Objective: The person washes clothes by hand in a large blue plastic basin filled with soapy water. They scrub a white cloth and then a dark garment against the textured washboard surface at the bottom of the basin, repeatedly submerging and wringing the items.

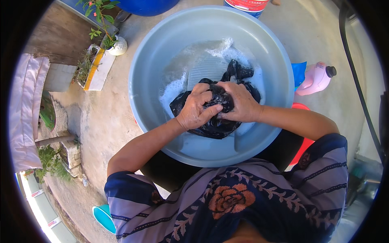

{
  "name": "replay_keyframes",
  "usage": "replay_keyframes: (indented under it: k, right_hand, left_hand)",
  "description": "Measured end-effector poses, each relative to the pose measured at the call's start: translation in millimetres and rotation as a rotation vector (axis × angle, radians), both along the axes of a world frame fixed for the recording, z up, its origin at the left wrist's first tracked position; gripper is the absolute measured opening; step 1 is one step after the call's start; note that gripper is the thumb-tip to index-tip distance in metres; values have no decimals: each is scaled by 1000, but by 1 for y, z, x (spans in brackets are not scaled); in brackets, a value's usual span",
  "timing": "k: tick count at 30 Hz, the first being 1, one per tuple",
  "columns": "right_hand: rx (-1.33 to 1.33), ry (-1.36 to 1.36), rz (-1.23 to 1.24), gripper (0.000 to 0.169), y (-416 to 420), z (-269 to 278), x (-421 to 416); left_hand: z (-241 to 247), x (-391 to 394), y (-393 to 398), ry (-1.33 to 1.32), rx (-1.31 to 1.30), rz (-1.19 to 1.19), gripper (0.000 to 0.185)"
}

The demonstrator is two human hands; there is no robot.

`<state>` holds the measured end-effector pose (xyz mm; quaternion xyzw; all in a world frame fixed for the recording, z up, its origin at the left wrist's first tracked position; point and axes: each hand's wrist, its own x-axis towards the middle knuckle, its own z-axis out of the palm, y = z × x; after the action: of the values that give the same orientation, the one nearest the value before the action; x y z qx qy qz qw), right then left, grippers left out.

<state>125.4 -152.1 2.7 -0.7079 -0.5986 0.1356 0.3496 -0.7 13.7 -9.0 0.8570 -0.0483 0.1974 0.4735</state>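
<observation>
A wet black garment [218, 129] is bunched up in a large grey-blue plastic basin [149, 60] in front of me. My left hand [199, 106] grips the cloth from the left, its thumb pressed across the bundle. From the right, my right hand [241, 101] holds the same bundle, fingers curled over its top. Part of the garment trails away toward the far right of the hands. Beneath it shows a ribbed washboard surface [206, 70] in the basin. Cloudy water with white suds [225, 50] lies around the cloth.
A pink jug with a black cap [314, 79] and a blue packet [299, 73] stand right of the basin. Beyond its rim are a red-and-blue bucket [247, 6] and a blue tub [146, 6]. Potted plants [117, 45] line the left; a red basin [302, 148] sits at right.
</observation>
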Motion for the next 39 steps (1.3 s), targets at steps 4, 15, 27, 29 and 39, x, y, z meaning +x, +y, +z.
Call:
replay_keyframes:
  k: [4,15,27,29,39]
  right_hand:
    - [-307,-52,-188,47,60,-28,40]
    - [-209,-32,102,53,16,6,7]
    - [-72,-4,127,47,34,0,19]
    - [-181,49,134,46,24,-11,13]
    - [-183,258,13,40,51,-13,27]
  left_hand:
    - [-22,48,43,388,-141,227,42]
    - [-3,8,3,58,62,74,39]
    - [-13,10,21,195,0,287,34]
    - [-12,7,8,103,95,83,20]
    - [-22,28,40,576,-101,416,51]
